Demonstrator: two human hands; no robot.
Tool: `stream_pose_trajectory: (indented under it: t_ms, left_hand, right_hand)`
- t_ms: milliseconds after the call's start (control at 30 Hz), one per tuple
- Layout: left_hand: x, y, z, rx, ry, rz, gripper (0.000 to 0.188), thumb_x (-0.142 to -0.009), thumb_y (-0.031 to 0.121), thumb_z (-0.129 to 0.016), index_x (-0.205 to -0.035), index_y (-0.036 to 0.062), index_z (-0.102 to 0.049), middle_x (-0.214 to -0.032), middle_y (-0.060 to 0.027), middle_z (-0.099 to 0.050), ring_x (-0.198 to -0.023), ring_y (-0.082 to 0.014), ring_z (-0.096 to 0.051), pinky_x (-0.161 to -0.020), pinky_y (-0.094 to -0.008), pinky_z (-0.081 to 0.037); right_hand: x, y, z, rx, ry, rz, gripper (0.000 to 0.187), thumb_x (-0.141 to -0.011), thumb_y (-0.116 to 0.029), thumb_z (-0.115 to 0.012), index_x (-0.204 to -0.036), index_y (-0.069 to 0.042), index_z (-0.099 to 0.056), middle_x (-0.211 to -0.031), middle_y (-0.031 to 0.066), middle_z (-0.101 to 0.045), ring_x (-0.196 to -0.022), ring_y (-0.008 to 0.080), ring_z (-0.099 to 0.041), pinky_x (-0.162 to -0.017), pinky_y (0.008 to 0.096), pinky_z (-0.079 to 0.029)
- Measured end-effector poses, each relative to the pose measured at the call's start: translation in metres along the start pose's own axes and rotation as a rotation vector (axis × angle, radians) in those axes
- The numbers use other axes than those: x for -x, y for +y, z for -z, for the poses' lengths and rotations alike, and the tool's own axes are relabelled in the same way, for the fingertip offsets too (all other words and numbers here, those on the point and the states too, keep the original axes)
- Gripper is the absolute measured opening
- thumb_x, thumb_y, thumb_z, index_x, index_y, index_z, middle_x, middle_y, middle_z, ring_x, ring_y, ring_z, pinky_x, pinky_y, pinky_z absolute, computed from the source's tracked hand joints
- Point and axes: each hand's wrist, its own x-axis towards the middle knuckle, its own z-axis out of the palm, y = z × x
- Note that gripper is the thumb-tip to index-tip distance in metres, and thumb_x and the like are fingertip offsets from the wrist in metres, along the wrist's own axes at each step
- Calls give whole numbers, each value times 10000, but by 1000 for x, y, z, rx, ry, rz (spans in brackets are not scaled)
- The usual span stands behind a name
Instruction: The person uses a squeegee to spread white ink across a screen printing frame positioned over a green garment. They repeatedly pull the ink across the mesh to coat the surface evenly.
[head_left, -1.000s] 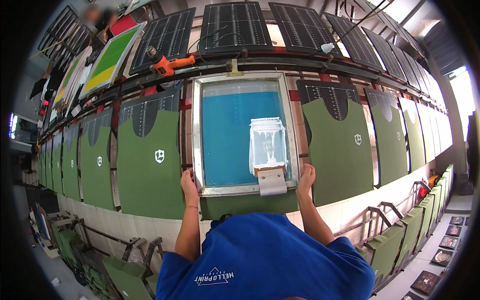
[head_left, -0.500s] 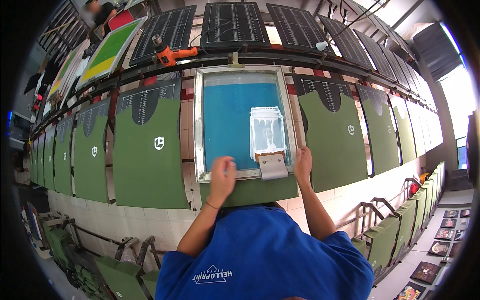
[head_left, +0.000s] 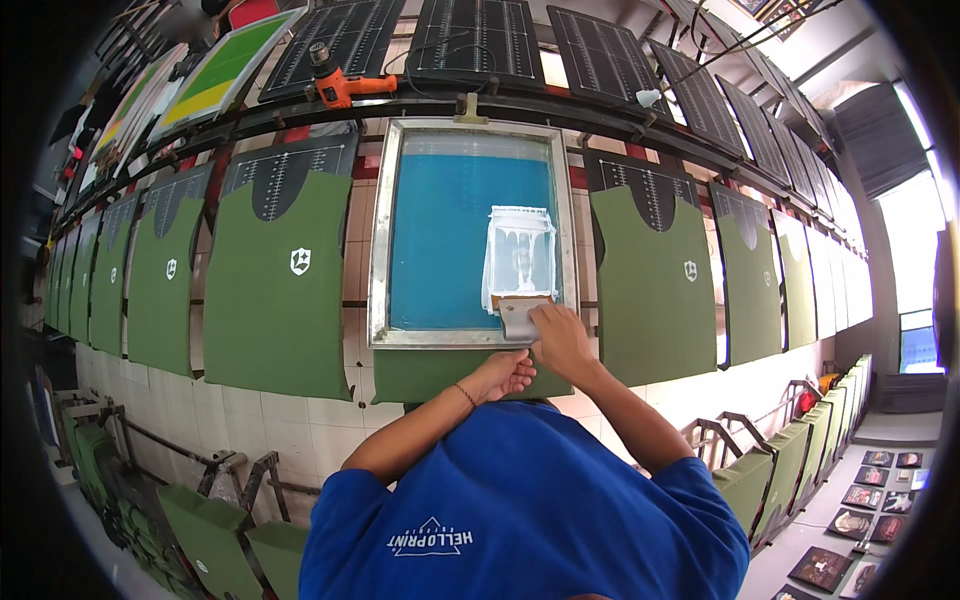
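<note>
Since half a second ago, my left hand point(head_left: 508, 373) has slid off the screen frame point(head_left: 470, 235) toward six o'clock, fingers loosely curled on the green shirt point(head_left: 420, 375). My right hand point(head_left: 562, 338) grips the squeegee point(head_left: 520, 315), fingers clamped on it, at the frame's five o'clock corner on the blue mesh.

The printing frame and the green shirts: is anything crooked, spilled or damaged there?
Nothing stands out. The frame lies square over its green shirt, white ink stays inside the mesh, and the right hand rests on the scraper. The other shirts lie flat.
</note>
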Motion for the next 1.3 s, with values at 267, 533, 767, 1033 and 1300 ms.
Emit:
stream_pose_trajectory:
  t_ms: [267,533,767,1033,1300]
  left_hand:
    - [-24,-16,-6,145,175,-214,349,-1040,370,-517,-859,79,-583,-754,-9,-591,-600,-105,-511,-516,-242,-430]
    - [-24,-18,-12,127,218,-223,339,-1044,351,-513,-874,67,-590,-757,-14,-593,-619,-107,-520,-525,-250,-425]
    - [-24,-19,-12,115,216,-261,341,-1040,364,-521,-876,74,-597,-774,-7,-596,-637,-109,-532,-553,-257,-439]
    - [27,8,-15,-671,391,-305,310,-968,346,-618,-962,41,-566,-809,-84,-628,-728,-227,-637,-601,-359,-490]
    - [36,59,-30,-1650,662,-1412,240,-813,59,-607,-1042,17,-550,-1034,-173,-555,-1015,-364,-541,-876,-438,-451]
  right_hand:
    - [-101,58,25,-88,32,39,262,-713,-93,-746,-968,-53,-697,-999,157,-660,-979,354,-622,-869,446,-515]
    - [-172,92,30,-8,88,71,287,-719,-94,-738,-998,-38,-703,-997,166,-667,-980,365,-633,-884,451,-511]
    - [-101,69,8,-26,40,68,305,-707,-118,-776,-1002,-69,-715,-991,124,-671,-996,327,-639,-868,432,-527]
    - [-5,20,-2,-143,136,14,363,-702,-23,-698,-1062,-41,-660,-1064,96,-629,-1032,303,-597,-889,412,-509]
    - [-4,20,-33,-112,275,-27,329,-703,17,-652,-1028,-33,-663,-1035,107,-627,-1018,306,-604,-866,408,-520]
